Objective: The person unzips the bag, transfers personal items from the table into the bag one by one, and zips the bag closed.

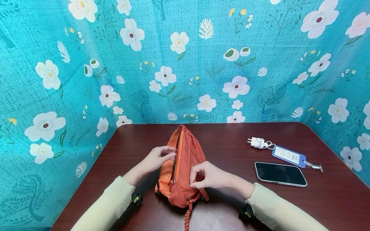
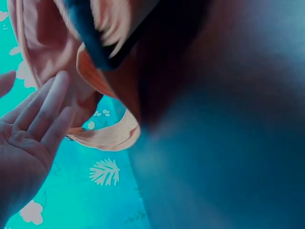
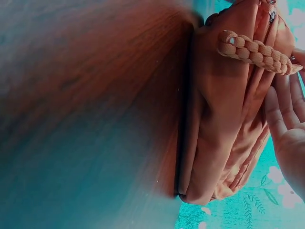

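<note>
A rust-orange fabric bag (image 1: 185,163) with a bright orange zipper and a wide webbing strap (image 1: 166,173) lies at the middle of the table. My right hand (image 1: 209,175) pinches a zipper pull on the bag's near part between thumb and forefinger. From that pinch a braided cord (image 3: 257,52) runs across the bag in the right wrist view. A second braided cord (image 1: 188,218) hangs off the near end. My left hand (image 1: 157,157) is beside the bag's left edge, fingers extended; in the left wrist view its fingertips (image 2: 59,81) lie against or close to the fabric.
To the right lie a phone (image 1: 280,174) with a dark screen, a white charger plug (image 1: 257,142) with a wound cable, and a blue card holder (image 1: 286,155) with a metal clip. Flowered turquoise cloth (image 1: 188,64) stands behind the dark red-brown table (image 1: 231,138).
</note>
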Demonstrator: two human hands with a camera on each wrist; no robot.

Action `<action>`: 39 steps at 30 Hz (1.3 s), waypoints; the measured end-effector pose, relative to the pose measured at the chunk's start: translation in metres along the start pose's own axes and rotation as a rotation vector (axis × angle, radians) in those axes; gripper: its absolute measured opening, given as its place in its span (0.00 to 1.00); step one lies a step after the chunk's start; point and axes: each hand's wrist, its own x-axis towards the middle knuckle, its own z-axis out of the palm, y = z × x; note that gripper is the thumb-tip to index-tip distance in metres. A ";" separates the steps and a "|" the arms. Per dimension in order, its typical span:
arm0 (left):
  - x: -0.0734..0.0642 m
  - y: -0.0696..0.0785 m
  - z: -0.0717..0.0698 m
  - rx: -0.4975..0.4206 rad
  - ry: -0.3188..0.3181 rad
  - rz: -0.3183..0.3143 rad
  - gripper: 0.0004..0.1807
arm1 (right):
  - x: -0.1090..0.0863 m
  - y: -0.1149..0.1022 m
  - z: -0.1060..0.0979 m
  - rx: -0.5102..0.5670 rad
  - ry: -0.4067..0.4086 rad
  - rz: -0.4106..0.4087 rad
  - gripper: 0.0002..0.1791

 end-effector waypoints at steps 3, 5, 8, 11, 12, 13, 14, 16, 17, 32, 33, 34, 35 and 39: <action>-0.024 0.000 0.002 0.028 0.017 0.002 0.17 | -0.001 0.000 0.000 0.005 -0.002 0.008 0.05; -0.039 -0.001 0.003 0.045 0.033 0.009 0.13 | -0.002 0.000 0.000 0.008 -0.001 0.007 0.05; -0.059 0.000 0.006 0.036 0.036 0.032 0.06 | -0.002 0.001 0.000 0.010 0.003 -0.004 0.05; -0.074 0.003 0.011 0.028 0.010 0.076 0.04 | -0.003 0.002 0.000 0.014 0.010 -0.020 0.04; -0.077 0.004 0.013 0.022 -0.007 0.093 0.04 | -0.003 0.002 0.000 0.013 0.013 -0.026 0.04; -0.079 0.006 0.015 0.022 -0.024 0.115 0.05 | -0.003 0.002 0.000 0.015 0.015 -0.027 0.04; -0.081 0.007 0.017 0.017 -0.042 0.136 0.05 | -0.003 0.002 0.000 0.012 0.017 -0.029 0.04; -0.082 0.009 0.020 0.014 -0.072 0.177 0.07 | -0.004 0.002 0.000 0.010 0.019 -0.029 0.04; -0.082 0.010 0.022 0.015 -0.087 0.190 0.09 | -0.004 0.002 -0.001 0.007 0.021 -0.029 0.04; -0.080 0.014 0.026 0.046 -0.226 0.241 0.12 | -0.005 0.004 0.001 0.024 0.034 -0.023 0.04; -0.080 0.014 0.026 0.051 -0.226 0.250 0.11 | -0.005 0.005 0.001 0.025 0.035 -0.025 0.04; -0.080 0.014 0.027 0.056 -0.227 0.260 0.10 | -0.005 0.005 0.001 0.027 0.035 -0.026 0.04; -0.080 0.013 0.027 0.059 -0.228 0.268 0.09 | -0.005 0.005 0.001 0.028 0.035 -0.026 0.04; -0.080 0.012 0.027 0.063 -0.228 0.306 0.06 | -0.005 0.005 0.001 0.044 0.030 -0.027 0.04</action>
